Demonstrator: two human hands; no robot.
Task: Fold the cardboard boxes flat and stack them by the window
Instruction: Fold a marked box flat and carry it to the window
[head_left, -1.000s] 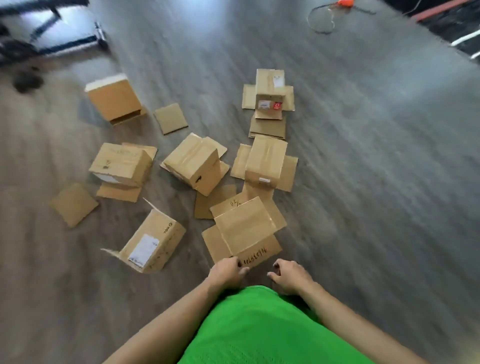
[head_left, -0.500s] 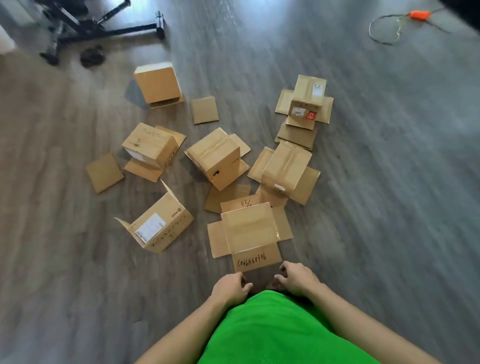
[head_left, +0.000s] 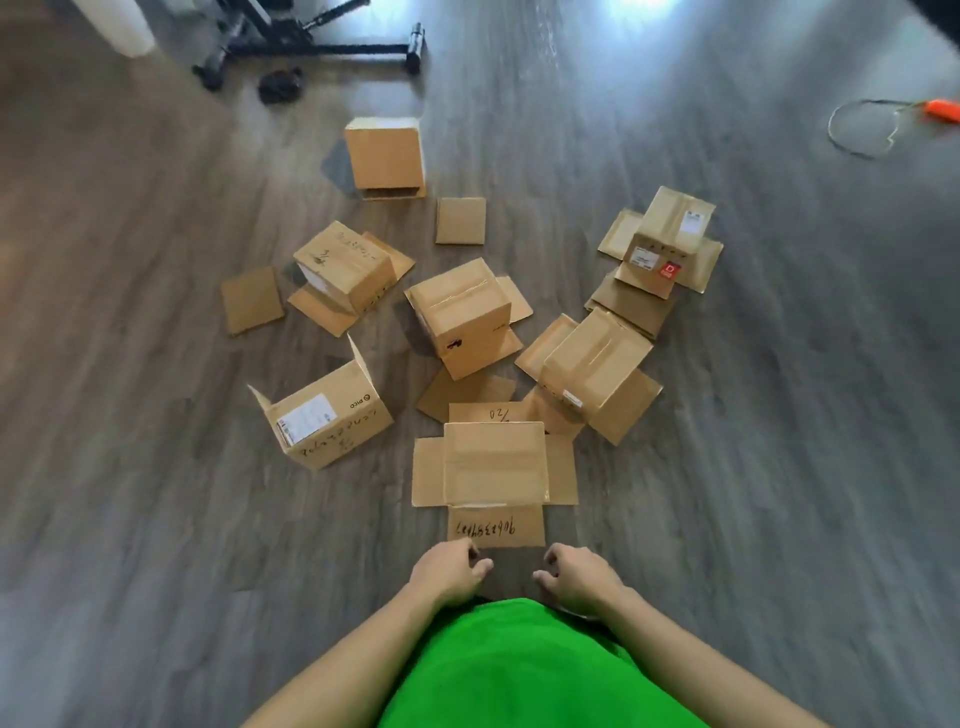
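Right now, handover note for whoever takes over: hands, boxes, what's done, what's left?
Left hand and right hand: loosely curled, holding nothing, hovering just short of the nearest box.
Nearest box: upside down on the floor, flaps splayed out, numbers written on the near flap.
Other boxes: scattered beyond it, all still box-shaped, including one with a white label at left. A few loose flat cardboard pieces lie among them.
Done: nothing folded flat or stacked that I can see.
Left: flatten every box, stack by the window, which isn't in view.

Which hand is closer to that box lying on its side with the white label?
Left. The left hand sits below and right of the labelled box; the right hand is farther right, beyond the left one.
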